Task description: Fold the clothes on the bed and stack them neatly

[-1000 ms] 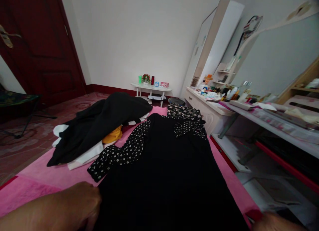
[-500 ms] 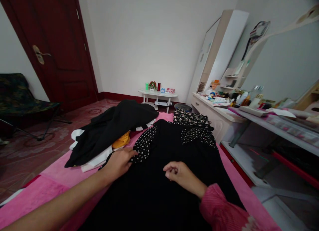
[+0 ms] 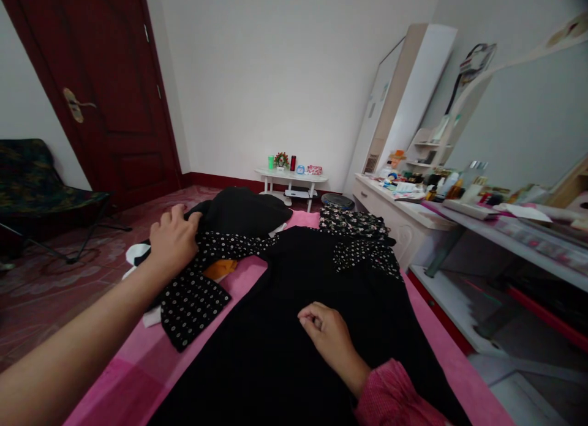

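Observation:
A black dress (image 3: 298, 316) lies spread flat on a pink bed cover (image 3: 147, 358). Its sleeves are black with white polka dots. My left hand (image 3: 173, 239) grips the left polka-dot sleeve (image 3: 197, 291) and holds it stretched out to the left, over a pile of clothes. My right hand (image 3: 328, 334), in a pink cuff, rests loosely curled on the dress's black middle with nothing in it. The right sleeve (image 3: 367, 254) lies folded near the dress's top.
A pile of black, white and yellow clothes (image 3: 239, 215) lies at the bed's far left. A floral garment (image 3: 351, 221) sits at the far end. A cluttered white dresser (image 3: 413, 209) stands on the right, a folding chair (image 3: 32, 193) and dark red door (image 3: 105, 89) on the left.
My left hand took hold of the left sleeve and pulled it outward to the left, unfolding it over the clothes pile. My right hand stayed on the dress, shifting slightly toward me.

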Demonstrator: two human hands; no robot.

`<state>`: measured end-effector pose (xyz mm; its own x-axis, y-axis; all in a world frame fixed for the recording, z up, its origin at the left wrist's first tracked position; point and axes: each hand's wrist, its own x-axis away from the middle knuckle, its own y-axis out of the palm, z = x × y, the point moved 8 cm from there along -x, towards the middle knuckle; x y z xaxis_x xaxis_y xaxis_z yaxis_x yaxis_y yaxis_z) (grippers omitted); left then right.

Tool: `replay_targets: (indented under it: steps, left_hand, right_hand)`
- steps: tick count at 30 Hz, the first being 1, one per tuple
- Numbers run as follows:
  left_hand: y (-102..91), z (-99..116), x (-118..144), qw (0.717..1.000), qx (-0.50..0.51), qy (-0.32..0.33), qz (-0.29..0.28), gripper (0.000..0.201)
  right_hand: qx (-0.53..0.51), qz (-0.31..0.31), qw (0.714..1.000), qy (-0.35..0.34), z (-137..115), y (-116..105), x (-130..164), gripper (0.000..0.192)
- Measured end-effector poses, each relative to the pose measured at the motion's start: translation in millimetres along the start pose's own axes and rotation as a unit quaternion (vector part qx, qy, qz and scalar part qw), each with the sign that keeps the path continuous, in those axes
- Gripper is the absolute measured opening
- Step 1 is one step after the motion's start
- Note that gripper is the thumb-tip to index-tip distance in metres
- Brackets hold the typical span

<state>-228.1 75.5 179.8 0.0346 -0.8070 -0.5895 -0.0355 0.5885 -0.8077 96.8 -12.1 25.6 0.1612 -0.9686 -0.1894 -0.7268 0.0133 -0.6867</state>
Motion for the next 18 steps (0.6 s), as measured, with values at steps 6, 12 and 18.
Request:
replay_targets:
  steps: [6,12,18]
  left_hand:
    - [-30.4,162,53,0.940,0.241,0.241,-0.035,0.042]
    - [66.5,250,75,0.899,0.326,0.217,-0.198,0.034]
    - [140.6,215,-25,0.940,0.275,0.014,-0.201,0.036]
  right_hand:
    - [0.042,-0.005,0.999,-0.011,-2,4,-2,0.018]
    - [0.020,-0.002,1.000,-0.008,-2,6,-2,0.018]
    - [0.022,-0.004,1.000,0.006,0,5,-6,0.018]
